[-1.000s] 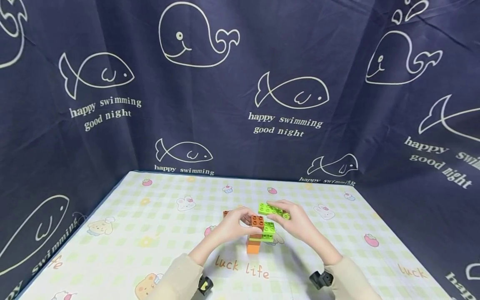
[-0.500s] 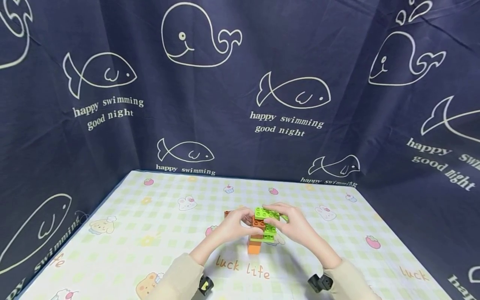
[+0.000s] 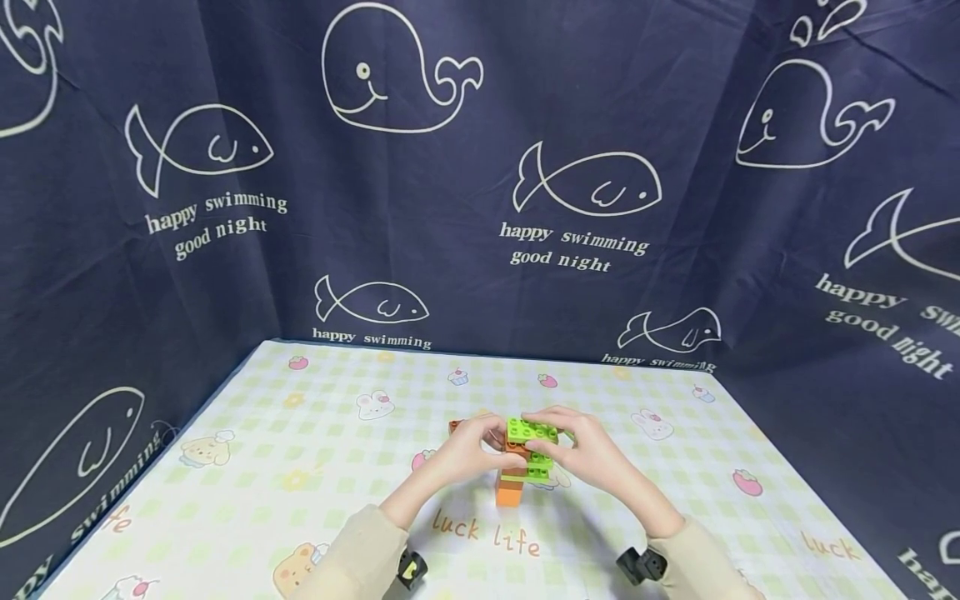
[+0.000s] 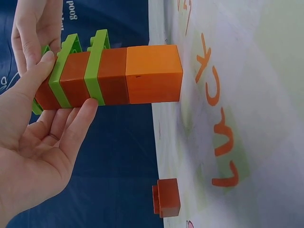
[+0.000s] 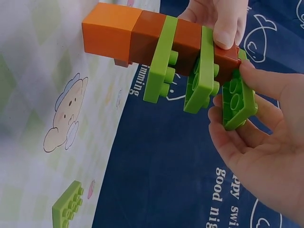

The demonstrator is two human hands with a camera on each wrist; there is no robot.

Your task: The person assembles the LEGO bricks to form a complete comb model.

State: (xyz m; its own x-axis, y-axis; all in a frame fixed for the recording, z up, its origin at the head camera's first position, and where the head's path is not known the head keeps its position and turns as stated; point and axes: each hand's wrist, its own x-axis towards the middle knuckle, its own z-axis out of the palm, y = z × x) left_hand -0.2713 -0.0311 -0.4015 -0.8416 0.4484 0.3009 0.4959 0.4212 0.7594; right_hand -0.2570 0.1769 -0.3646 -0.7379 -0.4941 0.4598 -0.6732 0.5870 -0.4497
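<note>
A tower of toy building bricks stands upright on the table, with an orange brick (image 3: 508, 496) at its base. Above that, reddish-brown bricks (image 4: 75, 66) alternate with thin green bricks (image 5: 164, 59) that jut out to the right. My left hand (image 3: 467, 450) grips the upper part of the tower between thumb and fingers. In my right hand (image 3: 590, 447), thumb and fingers pinch a studded green brick (image 3: 517, 431) at the very top. One end of it lies over the uppermost brown brick (image 5: 225, 58); the other end sticks out, its hollow underside showing in the right wrist view.
A loose reddish-brown brick (image 4: 168, 197) sits on the table behind my left hand. Another green brick (image 5: 66, 205) lies on the table to the right of the tower. The patterned tablecloth (image 3: 337, 467) reaches back to a dark blue curtain (image 3: 450, 250).
My right hand has brought the green brick left and down onto the tower's top, covering the uppermost brown brick's studs. My left hand keeps its grip in nearly the same spot.
</note>
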